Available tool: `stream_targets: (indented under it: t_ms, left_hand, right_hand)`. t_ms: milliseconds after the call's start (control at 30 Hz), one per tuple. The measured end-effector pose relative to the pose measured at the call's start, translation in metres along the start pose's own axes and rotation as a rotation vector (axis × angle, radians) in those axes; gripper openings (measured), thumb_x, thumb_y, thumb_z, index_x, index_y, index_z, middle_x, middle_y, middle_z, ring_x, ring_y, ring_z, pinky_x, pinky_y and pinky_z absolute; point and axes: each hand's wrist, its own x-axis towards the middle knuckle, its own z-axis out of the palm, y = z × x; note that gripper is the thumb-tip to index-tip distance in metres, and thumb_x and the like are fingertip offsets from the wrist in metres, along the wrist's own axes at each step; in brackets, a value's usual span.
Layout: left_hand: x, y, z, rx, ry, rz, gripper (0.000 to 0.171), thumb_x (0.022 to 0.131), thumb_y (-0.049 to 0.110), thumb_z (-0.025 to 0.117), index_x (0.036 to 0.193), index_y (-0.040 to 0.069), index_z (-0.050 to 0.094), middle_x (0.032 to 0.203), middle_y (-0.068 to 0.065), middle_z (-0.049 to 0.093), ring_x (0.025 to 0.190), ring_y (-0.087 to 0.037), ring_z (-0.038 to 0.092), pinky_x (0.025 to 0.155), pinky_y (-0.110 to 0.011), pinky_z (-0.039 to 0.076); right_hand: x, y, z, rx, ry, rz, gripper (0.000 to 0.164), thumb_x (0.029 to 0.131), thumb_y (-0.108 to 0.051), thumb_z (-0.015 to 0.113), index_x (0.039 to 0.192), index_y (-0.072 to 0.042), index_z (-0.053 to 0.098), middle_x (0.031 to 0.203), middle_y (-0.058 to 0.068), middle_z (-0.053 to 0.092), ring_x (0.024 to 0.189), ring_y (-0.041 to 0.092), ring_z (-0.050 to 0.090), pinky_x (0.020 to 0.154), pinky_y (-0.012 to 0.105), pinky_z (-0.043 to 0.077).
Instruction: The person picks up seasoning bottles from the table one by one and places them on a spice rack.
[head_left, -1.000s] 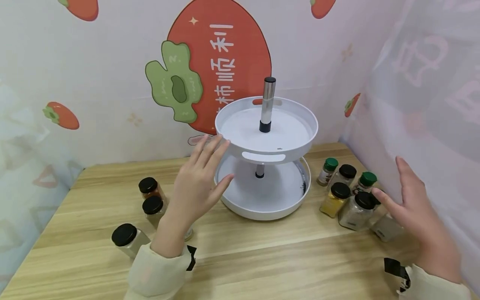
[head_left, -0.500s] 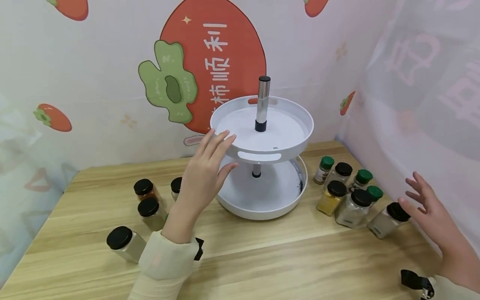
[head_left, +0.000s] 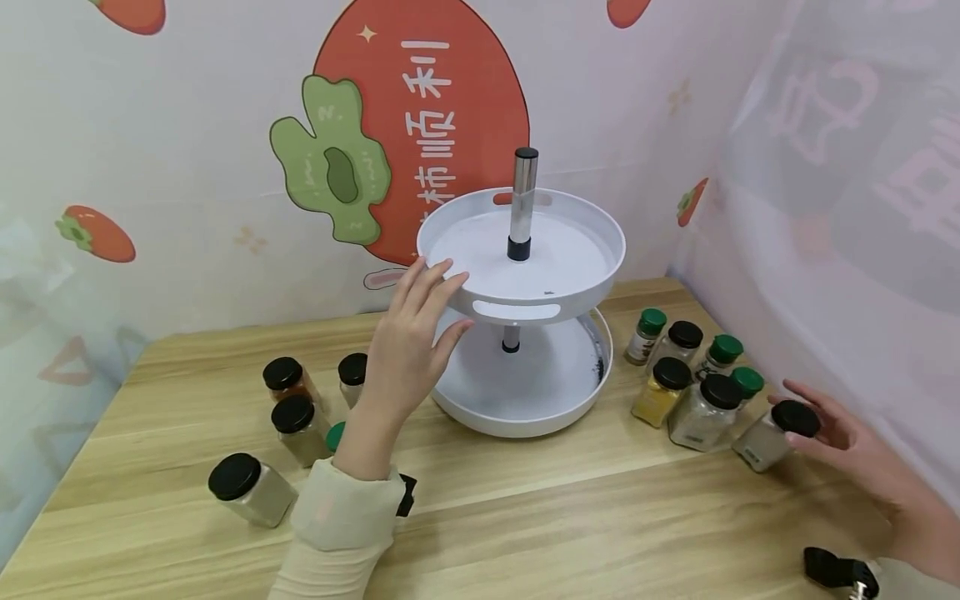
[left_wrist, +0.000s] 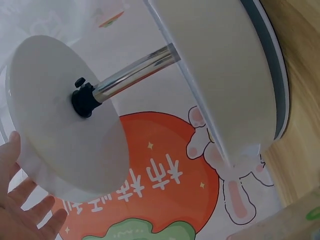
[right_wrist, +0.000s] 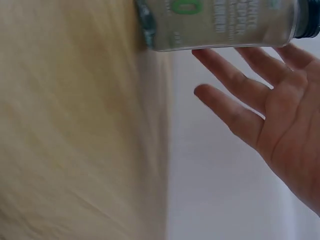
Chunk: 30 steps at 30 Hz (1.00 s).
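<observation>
Left hand (head_left: 405, 358): fingers extended, holding nothing; upper tray (head_left: 570, 246) at the fingertips, contact uncertain. Neighbouring jar (head_left: 702, 423): beyond the right fingers and thumb. Rightmost jar (head_left: 765, 442): top between right thumb and fingers. Right hand (head_left: 862, 454): spread, grip not closed, touch unclear. Judged best: pinch evenly, lift straight, avoid knocking the neighbour.

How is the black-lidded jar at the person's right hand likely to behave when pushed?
The jar looks stiff, since its edges run straight. It seems smooth and shiny, so it may be slippery. Its flat sides suggest it would slide or tip rather than roll.
</observation>
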Motion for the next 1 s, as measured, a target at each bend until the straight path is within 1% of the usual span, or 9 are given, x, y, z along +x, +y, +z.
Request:
stream_targets:
  t_ms: [100,200,333,467,600,733,800,900,1000]
  left_hand:
    - [-0.001,-0.001,0.002,-0.027,0.017,-0.015,0.05,0.088,0.016,0.075,0.135,0.009,0.059,0.145,-0.012,0.054,0.145,-0.034,0.038,0.115,-0.045,0.043]
    - [-0.002,-0.001,0.005,-0.05,0.032,-0.02,0.049,0.089,0.015,0.074,0.134,0.01,0.059,0.145,-0.012,0.054,0.145,-0.034,0.038,0.115,-0.044,0.043]
    - [-0.003,-0.003,0.009,-0.05,0.043,-0.017,0.048,0.088,0.012,0.075,0.134,0.01,0.059,0.145,-0.011,0.054,0.144,-0.034,0.038,0.115,-0.045,0.043]
    - [-0.004,-0.003,0.009,-0.021,0.053,-0.024,0.049,0.088,0.011,0.075,0.134,0.011,0.059,0.145,-0.01,0.054,0.144,-0.034,0.04,0.114,-0.048,0.044]
    - [-0.005,-0.004,0.009,0.008,0.066,-0.048,0.046,0.087,0.012,0.076,0.131,0.013,0.061,0.142,-0.008,0.057,0.142,-0.033,0.043,0.111,-0.052,0.046]
    - [-0.006,-0.005,0.011,-0.009,0.068,-0.052,0.044,0.087,0.012,0.076,0.129,0.012,0.063,0.139,-0.009,0.059,0.141,-0.033,0.043,0.112,-0.05,0.045]
    - [-0.007,-0.005,0.012,-0.022,0.067,-0.048,0.044,0.087,0.012,0.076,0.129,0.011,0.063,0.139,-0.01,0.059,0.142,-0.032,0.042,0.114,-0.047,0.044]
    - [-0.007,-0.006,0.013,-0.036,0.073,-0.047,0.044,0.087,0.011,0.076,0.129,0.011,0.063,0.139,-0.01,0.058,0.143,-0.032,0.042,0.115,-0.045,0.043]
    - [-0.006,-0.007,0.014,-0.049,0.08,-0.048,0.045,0.087,0.009,0.076,0.129,0.011,0.062,0.14,-0.01,0.058,0.142,-0.033,0.042,0.115,-0.044,0.043]
  right_hand:
    - [0.003,0.006,0.001,0.13,-0.076,-0.062,0.076,0.096,0.016,0.045,0.159,-0.015,0.018,0.139,-0.028,0.052,0.12,-0.016,0.05,0.081,0.011,0.052]
    - [0.004,0.009,0.004,0.081,-0.091,-0.059,0.075,0.095,0.015,0.048,0.159,-0.012,0.019,0.137,-0.027,0.054,0.121,-0.017,0.049,0.084,0.009,0.05]
    - [0.004,0.011,0.005,-0.011,-0.089,-0.035,0.077,0.095,0.013,0.051,0.159,-0.014,0.019,0.134,-0.029,0.054,0.119,-0.02,0.046,0.082,0.008,0.049]
    - [0.005,0.012,0.006,-0.032,-0.095,-0.039,0.078,0.094,0.014,0.053,0.159,-0.013,0.019,0.134,-0.028,0.055,0.12,-0.02,0.046,0.082,0.007,0.048]
    - [0.005,0.012,0.009,-0.097,-0.075,-0.031,0.077,0.093,0.012,0.056,0.158,-0.01,0.021,0.132,-0.03,0.055,0.118,-0.021,0.046,0.079,0.009,0.05]
    - [0.001,0.012,0.009,-0.133,-0.06,-0.003,0.068,0.093,0.009,0.058,0.153,-0.011,0.034,0.13,-0.035,0.052,0.112,-0.018,0.051,0.074,0.016,0.055]
    - [0.0,0.01,0.009,-0.132,-0.06,0.006,0.06,0.094,0.008,0.057,0.149,-0.008,0.039,0.13,-0.034,0.051,0.111,-0.017,0.052,0.075,0.017,0.055]
    - [0.001,0.008,0.01,-0.145,-0.052,0.014,0.05,0.095,0.006,0.058,0.142,-0.004,0.046,0.129,-0.033,0.053,0.111,-0.015,0.053,0.078,0.016,0.053]
    - [0.002,0.006,0.011,-0.169,-0.042,-0.003,0.048,0.094,0.007,0.058,0.14,0.004,0.044,0.131,-0.03,0.054,0.114,-0.016,0.051,0.082,0.011,0.05]
